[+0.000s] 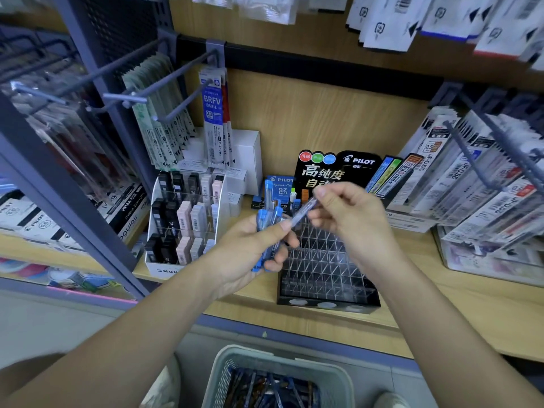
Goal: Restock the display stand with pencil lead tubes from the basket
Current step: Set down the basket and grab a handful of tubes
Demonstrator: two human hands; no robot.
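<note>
My left hand grips a bunch of blue-capped pencil lead tubes above the left edge of the display stand. One clear tube lies tilted between both hands: my right hand pinches its upper end and my left thumb touches its lower end. The black display stand with its grid of clear slots sits on the wooden shelf below my hands; its visible slots look empty. A few tubes stand at its back row. The pale basket with more tubes is at the bottom, on the floor.
A white stand of eraser-like packs sits left of the display stand. Refill packs hang on hooks at left and right. The Pilot sign rises behind the stand. The wooden shelf edge runs in front.
</note>
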